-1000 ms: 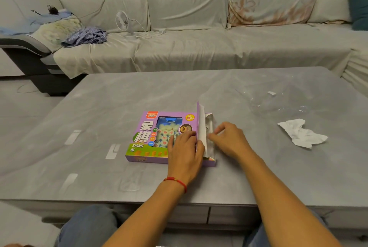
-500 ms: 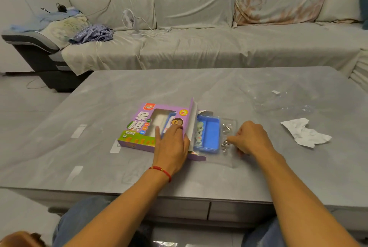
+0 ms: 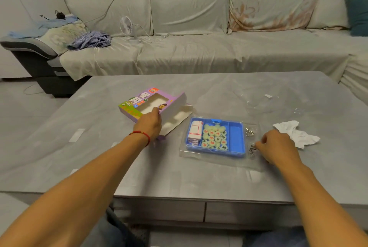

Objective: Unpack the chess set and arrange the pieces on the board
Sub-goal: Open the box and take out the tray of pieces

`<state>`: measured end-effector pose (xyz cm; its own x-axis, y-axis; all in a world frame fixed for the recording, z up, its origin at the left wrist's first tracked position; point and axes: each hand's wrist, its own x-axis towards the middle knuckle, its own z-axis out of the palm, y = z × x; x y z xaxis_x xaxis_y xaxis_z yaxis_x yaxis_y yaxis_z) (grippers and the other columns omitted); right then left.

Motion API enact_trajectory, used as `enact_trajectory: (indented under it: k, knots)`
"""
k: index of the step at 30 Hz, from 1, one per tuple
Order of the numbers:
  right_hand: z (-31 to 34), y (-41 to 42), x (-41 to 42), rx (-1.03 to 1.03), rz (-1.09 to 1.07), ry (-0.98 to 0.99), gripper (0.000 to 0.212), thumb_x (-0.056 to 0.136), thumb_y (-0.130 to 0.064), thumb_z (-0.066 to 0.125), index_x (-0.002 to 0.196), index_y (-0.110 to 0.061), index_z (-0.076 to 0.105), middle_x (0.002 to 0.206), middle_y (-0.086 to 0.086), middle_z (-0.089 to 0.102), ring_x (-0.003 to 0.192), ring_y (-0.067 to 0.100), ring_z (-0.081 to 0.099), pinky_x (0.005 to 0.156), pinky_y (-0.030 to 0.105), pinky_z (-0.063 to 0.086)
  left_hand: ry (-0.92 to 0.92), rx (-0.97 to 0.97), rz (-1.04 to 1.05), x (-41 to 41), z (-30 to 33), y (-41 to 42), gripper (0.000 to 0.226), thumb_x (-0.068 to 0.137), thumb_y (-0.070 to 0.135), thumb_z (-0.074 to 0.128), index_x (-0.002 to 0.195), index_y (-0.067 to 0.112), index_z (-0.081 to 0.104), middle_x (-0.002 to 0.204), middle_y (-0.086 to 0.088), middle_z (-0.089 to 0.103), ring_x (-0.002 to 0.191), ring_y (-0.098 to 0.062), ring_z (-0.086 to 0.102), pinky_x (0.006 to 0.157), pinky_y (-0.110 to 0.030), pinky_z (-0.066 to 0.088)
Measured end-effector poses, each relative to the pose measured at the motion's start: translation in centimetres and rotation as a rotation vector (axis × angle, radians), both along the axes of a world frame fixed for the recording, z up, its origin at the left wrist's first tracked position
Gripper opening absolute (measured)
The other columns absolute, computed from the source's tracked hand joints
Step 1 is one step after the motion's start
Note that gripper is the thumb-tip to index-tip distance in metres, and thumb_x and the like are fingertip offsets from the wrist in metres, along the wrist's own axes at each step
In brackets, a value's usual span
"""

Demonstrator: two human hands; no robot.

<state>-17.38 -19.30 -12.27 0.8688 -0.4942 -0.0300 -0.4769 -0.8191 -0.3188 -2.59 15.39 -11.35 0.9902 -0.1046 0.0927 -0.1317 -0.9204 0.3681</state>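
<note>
Fingers [image 3: 258, 144] pinching blister edge, blue tray [image 3: 237, 137] just left

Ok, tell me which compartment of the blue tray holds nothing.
The rightmost compartment of the blue tray: bare blue floor. The middle one holds the round pieces; the left one holds the rolled board.

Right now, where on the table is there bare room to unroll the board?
Bare tabletop lies nearer than the blue tray, between both forearms. The far left, beyond the purple box, is bare too. Right of the tray is crowded: right hand, metal rings, crumpled tissue, clear wrap.
</note>
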Motion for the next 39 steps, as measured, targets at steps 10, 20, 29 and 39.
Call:
enact_trajectory:
  k: [10, 20, 29, 39]
  knots:
    - [0.3, 2.3, 1.5, -0.119, 0.115, -0.131, 0.036, 0.095, -0.034, 0.05, 0.129, -0.023, 0.054, 0.126, 0.004, 0.05, 0.113, 0.024, 0.05, 0.079, 0.037, 0.049, -0.021, -0.061, -0.192, 8.8, 2.3, -10.9, 0.031, 0.094, 0.009, 0.051, 0.124, 0.011, 0.054, 0.114, -0.023, 0.062, 0.103, -0.041, 0.06, 0.082, -0.038, 0.048]
    - [0.3, 2.4, 4.5, -0.046, 0.171, -0.068, 0.035, 0.095, -0.033, 0.048, 0.128, -0.023, 0.052, 0.128, 0.0, 0.042, 0.114, 0.021, 0.046, 0.083, 0.036, 0.05, 0.081, 0.025, -0.306, 13.2, 1.1, -17.5, 0.044, 0.081, -0.004, 0.048, 0.12, 0.016, 0.054, 0.114, -0.017, 0.059, 0.101, -0.036, 0.058, 0.088, -0.039, 0.05]
    - [0.0, 2.7, 4.6, -0.003, 0.156, -0.065, 0.03, 0.092, -0.028, 0.055, 0.119, -0.014, 0.058, 0.126, 0.005, 0.04, 0.113, 0.027, 0.043, 0.088, 0.039, 0.049, -0.025, -0.224, -0.346, 8.8, 1.1, -14.8, 0.04, 0.081, 0.001, 0.061, 0.118, 0.017, 0.056, 0.119, -0.007, 0.06, 0.103, -0.023, 0.053, 0.082, -0.027, 0.043]
    - [1.2, 1.1, 2.8, 0.264, 0.31, -0.186, 0.025, 0.086, -0.011, 0.057, 0.1, -0.031, 0.065, 0.107, -0.009, 0.055, 0.086, 0.008, 0.06, 0.065, 0.015, 0.037, 0.061, -0.034, -0.431, -4.9, -3.7, -5.5, 0.055, 0.097, 0.052, 0.04, 0.147, 0.029, 0.037, 0.16, 0.004, 0.025, 0.148, -0.016, 0.019, 0.118, -0.047, 0.029]
